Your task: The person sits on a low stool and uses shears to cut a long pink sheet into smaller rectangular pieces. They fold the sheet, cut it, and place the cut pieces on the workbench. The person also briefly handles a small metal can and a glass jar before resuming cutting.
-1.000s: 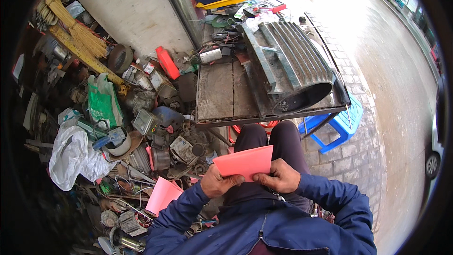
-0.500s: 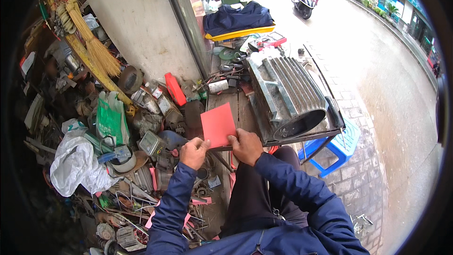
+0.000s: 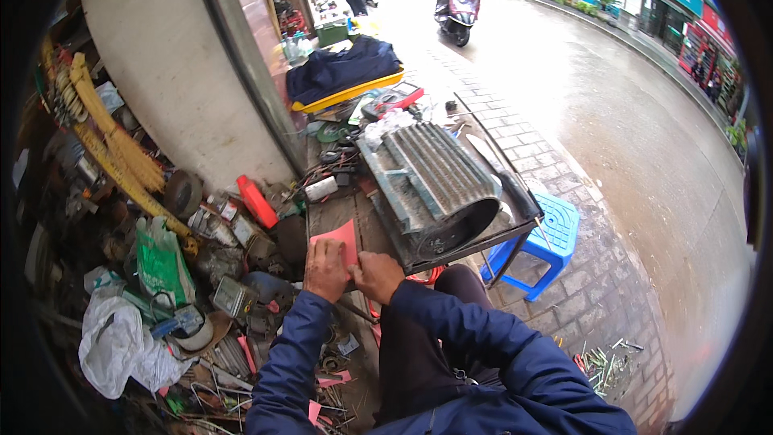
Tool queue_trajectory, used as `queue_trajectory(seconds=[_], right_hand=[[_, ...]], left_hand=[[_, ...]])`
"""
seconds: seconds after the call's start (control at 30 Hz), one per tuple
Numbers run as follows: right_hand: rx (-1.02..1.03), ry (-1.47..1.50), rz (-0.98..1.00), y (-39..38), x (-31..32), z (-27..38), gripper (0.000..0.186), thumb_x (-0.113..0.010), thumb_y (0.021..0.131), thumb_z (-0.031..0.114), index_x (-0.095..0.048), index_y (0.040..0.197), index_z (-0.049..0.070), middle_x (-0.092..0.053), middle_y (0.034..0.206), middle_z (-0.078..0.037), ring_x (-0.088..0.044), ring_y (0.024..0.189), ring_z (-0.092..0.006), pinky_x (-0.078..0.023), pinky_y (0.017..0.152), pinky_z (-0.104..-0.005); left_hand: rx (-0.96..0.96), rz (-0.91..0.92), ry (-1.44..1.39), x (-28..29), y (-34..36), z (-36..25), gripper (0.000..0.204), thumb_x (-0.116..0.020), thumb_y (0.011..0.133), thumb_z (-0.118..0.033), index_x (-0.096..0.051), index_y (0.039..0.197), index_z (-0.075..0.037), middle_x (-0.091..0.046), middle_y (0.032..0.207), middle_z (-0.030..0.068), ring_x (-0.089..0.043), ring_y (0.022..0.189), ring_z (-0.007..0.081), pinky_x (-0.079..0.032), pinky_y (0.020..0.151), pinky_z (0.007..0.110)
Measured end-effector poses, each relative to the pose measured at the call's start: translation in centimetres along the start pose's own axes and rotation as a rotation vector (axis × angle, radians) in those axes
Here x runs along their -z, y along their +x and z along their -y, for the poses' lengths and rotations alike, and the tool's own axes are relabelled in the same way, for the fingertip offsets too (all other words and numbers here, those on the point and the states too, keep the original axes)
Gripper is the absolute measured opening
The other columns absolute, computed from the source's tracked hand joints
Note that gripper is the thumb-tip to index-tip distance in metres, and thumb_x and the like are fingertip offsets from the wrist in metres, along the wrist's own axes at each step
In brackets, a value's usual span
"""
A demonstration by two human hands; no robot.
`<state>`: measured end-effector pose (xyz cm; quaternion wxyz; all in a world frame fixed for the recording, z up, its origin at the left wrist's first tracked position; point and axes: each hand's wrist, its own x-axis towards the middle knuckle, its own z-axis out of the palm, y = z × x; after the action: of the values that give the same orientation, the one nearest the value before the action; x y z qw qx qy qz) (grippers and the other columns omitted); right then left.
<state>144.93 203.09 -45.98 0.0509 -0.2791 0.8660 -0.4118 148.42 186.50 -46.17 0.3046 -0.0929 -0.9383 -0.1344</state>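
Observation:
A flat pink-red paper sheet [image 3: 344, 235] is between my hands at the near edge of the wooden bench. My left hand [image 3: 326, 271] lies over its left part, gripping it with the fingers on top. At the lower right edge of the sheet, my right hand [image 3: 377, 275] pinches it with the fingers curled. The two hands are close together and cover much of the sheet. Right of them, a ribbed metal motor housing [image 3: 435, 181] lies on its side on the bench, its round open end facing me.
Heaped scrap and tools fill the left side, with a white plastic bag [image 3: 121, 346] and a green bag [image 3: 161, 262]. A blue plastic stool [image 3: 547, 234] stands right of the bench [image 3: 328, 213]. A yellow tray [image 3: 346, 97] with dark cloth lies behind; a scooter [image 3: 457, 12] is on the road.
The view has swung to the right. My left hand has moved from the sheet's lower left corner onto its face, closer to my right hand; more of the sheet is covered.

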Motion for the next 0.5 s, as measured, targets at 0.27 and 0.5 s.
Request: queue_trajectory(seconds=[0.27, 0.5], right_hand=[[0.229, 0.27, 0.261, -12.0, 18.4, 1.3, 0.025, -0.068, 0.098, 0.025, -0.068, 0.095, 0.0, -0.065, 0.076, -0.018, -0.064, 0.069, -0.035, -0.051, 0.065, -0.04], [-0.133, -0.436, -0.332, -8.1, 30.7, -8.7, 0.026, -0.067, 0.091, 0.025, -0.071, 0.099, 0.001, -0.069, 0.08, -0.024, -0.07, 0.074, -0.0372, -0.053, 0.069, -0.0469]], left_hand=[[-0.024, 0.034, 0.057, -0.1, 0.0, -0.1, 0.035, -0.058, 0.079, -0.002, -0.062, 0.112, -0.01, -0.058, 0.11, 0.0136, -0.054, 0.105, 0.0377, -0.045, 0.09, 0.048], [-0.03, 0.076, 0.199, -0.1, -0.5, -0.8, 0.027, -0.059, 0.083, -0.005, -0.066, 0.108, -0.013, -0.063, 0.107, 0.007, -0.059, 0.104, 0.0307, -0.046, 0.086, 0.045]])
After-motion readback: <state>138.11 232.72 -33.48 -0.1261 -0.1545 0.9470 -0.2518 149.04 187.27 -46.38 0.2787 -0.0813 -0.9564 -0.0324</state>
